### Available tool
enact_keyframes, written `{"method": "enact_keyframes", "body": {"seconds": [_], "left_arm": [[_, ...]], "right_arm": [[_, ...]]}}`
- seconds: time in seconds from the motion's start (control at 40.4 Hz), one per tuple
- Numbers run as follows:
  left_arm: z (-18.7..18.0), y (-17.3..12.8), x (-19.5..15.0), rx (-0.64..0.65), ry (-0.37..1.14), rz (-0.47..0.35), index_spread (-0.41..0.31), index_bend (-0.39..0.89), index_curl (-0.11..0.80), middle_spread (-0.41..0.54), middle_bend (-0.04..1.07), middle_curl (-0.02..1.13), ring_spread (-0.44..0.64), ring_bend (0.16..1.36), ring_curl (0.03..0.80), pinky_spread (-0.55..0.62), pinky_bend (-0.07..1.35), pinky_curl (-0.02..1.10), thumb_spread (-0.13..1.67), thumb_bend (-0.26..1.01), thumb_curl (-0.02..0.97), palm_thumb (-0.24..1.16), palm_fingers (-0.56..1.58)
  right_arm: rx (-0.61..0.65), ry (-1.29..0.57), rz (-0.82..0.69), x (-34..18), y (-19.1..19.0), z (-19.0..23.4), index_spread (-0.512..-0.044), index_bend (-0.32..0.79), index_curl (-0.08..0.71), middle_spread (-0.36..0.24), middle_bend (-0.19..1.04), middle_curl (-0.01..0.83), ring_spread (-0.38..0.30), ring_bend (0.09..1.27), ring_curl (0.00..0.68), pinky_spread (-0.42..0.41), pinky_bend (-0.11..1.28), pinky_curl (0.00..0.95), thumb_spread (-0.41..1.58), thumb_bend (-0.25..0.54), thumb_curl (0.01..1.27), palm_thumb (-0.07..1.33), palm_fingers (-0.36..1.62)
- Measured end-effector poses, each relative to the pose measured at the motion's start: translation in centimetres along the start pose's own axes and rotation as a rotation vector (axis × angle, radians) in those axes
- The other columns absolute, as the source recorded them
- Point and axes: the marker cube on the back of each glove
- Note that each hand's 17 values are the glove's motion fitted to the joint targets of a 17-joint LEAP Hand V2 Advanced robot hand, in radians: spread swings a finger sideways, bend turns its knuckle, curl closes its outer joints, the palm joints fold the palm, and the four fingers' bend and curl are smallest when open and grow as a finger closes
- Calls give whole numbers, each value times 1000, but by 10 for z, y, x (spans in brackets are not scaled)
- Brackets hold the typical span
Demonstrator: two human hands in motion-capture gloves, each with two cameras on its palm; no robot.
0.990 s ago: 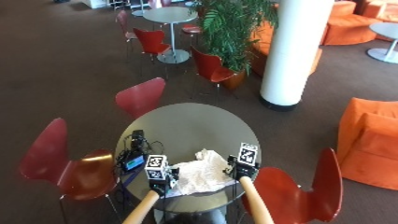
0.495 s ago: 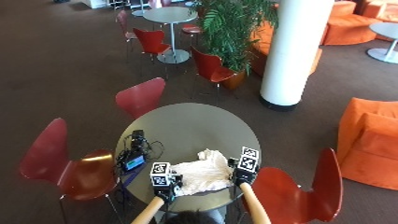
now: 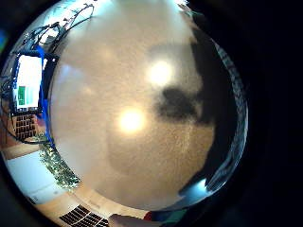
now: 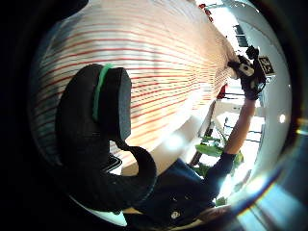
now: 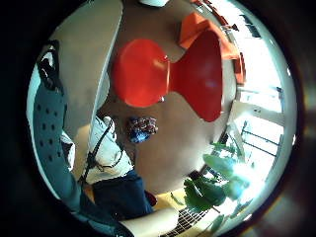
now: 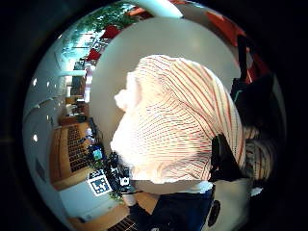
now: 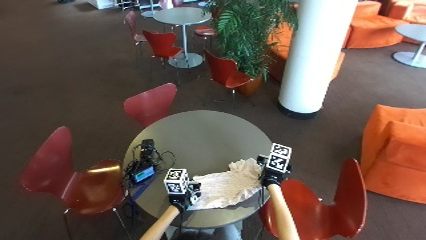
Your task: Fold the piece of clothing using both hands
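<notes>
a smooth, pale, glossy round tabletop [image 3: 142,94] fills most of the left little finger side palm view. two bright round light reflections [image 3: 131,120] sit on it, one near the middle and one a little apart from it. beside them lies a dark irregular shadow [image 3: 182,101] that runs toward the table's edge. at one side of the tabletop rests a small device with a lit white and green screen [image 3: 27,84], with a blue strap [image 3: 43,94] and dark tangled cables [image 3: 71,16] beside it. past the table's rim, green plant leaves [image 3: 56,163] show.
</notes>
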Motion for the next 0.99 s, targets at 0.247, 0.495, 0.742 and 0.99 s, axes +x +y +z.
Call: {"method": "enact_keyframes", "body": {"seconds": [0.247,0.495,0.742,0.99], "left_arm": [[-34,-33,-43,182,67,19,-43,164,426,116,171,310,278,395,343,239,207,344,1330,-2,313,233,352],[-105,15,-81,347,76,-37,-30,168,413,120,162,309,266,415,339,216,213,348,1331,-9,304,248,365],[-133,77,-116,415,99,-86,-16,167,403,107,178,317,242,421,331,189,203,348,1338,1,305,299,416],[-134,108,-145,420,106,-119,-12,170,401,100,168,321,227,423,329,175,197,350,1343,-6,307,333,425]], "right_arm": [[205,105,-117,-67,46,-86,-251,192,383,-212,351,524,-237,635,475,-324,652,409,590,-39,590,958,1290],[258,231,-274,-195,94,-92,-256,187,415,-212,353,530,-239,634,482,-328,641,418,481,-38,624,950,1297],[119,324,-432,-304,125,-1,-257,151,422,-214,355,535,-244,647,491,-335,660,432,494,-32,639,953,1288],[-104,210,-623,-346,183,47,-276,5,324,-220,308,521,-249,706,503,-341,775,457,711,-33,597,908,1100]]}}
